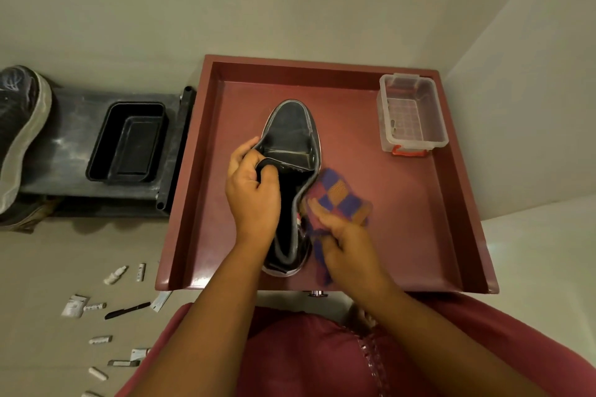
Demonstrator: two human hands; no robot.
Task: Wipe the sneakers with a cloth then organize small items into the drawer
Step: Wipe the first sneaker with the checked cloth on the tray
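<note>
Sneaker of dark leather with pale sole [292, 138] lies in the middle of the dark red drawer [451, 219], long axis toward the back edge. Left hand [251, 190] grips its collar; right hand [346, 246] holds the checked purple-orange cloth [338, 193] against its right side. Clear plastic box [411, 113] sits in the back right corner.

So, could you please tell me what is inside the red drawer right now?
The red drawer holds a dark sneaker, the checked cloth against its side, and a clear plastic box in the far right corner. Hands hide the floor beneath them.
</note>
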